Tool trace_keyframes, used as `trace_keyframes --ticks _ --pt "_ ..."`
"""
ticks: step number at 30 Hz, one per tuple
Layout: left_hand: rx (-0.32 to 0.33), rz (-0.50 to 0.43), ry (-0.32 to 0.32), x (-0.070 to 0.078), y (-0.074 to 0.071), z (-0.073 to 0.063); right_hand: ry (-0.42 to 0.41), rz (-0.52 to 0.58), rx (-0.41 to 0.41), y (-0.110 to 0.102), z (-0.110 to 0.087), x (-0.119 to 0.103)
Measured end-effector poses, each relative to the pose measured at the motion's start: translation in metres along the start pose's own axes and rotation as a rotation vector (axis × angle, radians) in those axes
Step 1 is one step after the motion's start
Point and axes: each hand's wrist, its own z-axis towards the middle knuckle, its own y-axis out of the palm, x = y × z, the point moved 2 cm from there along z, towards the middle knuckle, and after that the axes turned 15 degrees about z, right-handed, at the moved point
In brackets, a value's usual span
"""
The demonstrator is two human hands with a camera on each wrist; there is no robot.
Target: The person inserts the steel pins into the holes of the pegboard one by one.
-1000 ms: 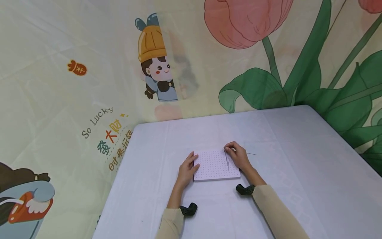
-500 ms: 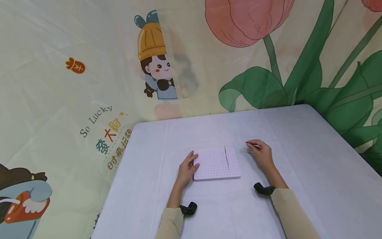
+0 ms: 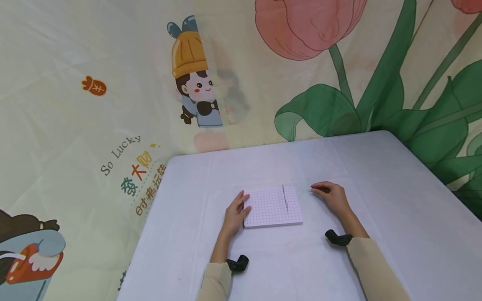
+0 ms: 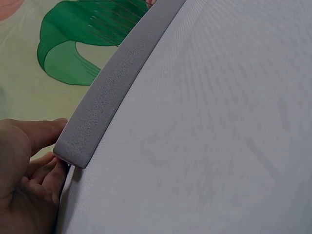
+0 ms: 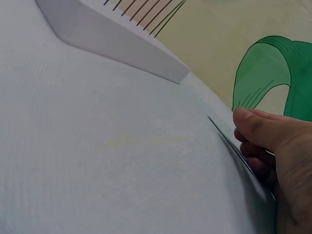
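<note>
A white pegboard [image 3: 263,209] with a grid of small holes lies on the table. My left hand [image 3: 234,215] holds its left edge, thumb and a finger on the top and other fingers down at the side. Several thin dark needles [image 3: 284,196] stand upright in a row on the right part of the board. Right of the board, my right hand [image 3: 333,198] is low over the cloth, fingertips right at a loose needle [image 5: 229,140] whose pointed end sticks out towards the board. I cannot tell whether the fingers pinch it.
A white cloth [image 3: 196,200] covers the table, which reaches back to a patterned curtain [image 3: 241,50] with tulips and a cartoon figure. Black wrist devices sit on the left wrist [image 3: 238,264] and right wrist [image 3: 338,238].
My right hand has left the row of needles on the board, moved right, then come down to the loose needle on the cloth. The left hand stays on the board's edge.
</note>
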Motion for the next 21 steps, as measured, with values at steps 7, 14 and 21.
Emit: trace_keyframes --ticks 7,14,21 --pt "-0.007 0.002 -0.009 0.0022 -0.0019 0.0023 -0.055 -0.068 -0.019 0.0036 0.0023 -0.0042" --pt "-0.003 0.022 -0.015 0.0021 -0.0026 0.0023 -0.052 -0.148 -0.020 0.0081 0.0042 -0.0047" --pt "-0.008 -0.003 -0.016 0.0027 -0.0012 0.0004 -0.047 -0.146 -0.014 0.0075 0.0028 -0.0025"
